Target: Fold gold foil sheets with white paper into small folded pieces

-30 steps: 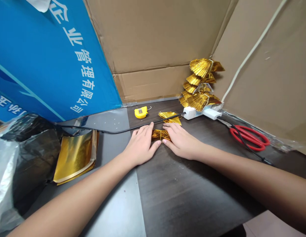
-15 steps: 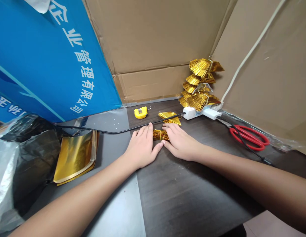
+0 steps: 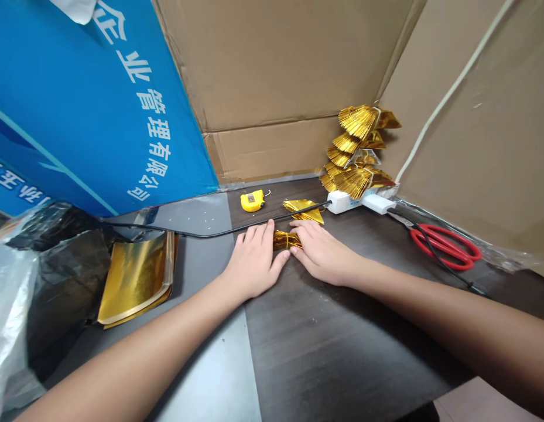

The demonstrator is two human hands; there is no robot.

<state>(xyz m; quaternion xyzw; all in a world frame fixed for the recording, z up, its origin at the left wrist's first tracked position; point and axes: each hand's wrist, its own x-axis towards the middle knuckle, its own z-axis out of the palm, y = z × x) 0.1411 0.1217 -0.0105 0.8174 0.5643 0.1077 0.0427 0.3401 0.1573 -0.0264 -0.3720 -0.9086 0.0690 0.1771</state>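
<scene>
Loosely open and neither closed around it, the left hand (image 3: 254, 261) and right hand (image 3: 324, 253) rest on the dark tabletop (image 3: 342, 334) — touching either end of a small folded gold foil strip (image 3: 286, 240) at the frame's centre, just below a black cable (image 3: 210, 235).

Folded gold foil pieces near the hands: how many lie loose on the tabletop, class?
2 foil pieces: one between the left hand and right hand, one beyond them by the black cable. Others may be hidden.

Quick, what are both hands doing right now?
Left hand: open, fingers flat beside the gold foil strip.
Right hand: open, fingers resting on the strip's end, not gripping.
</scene>
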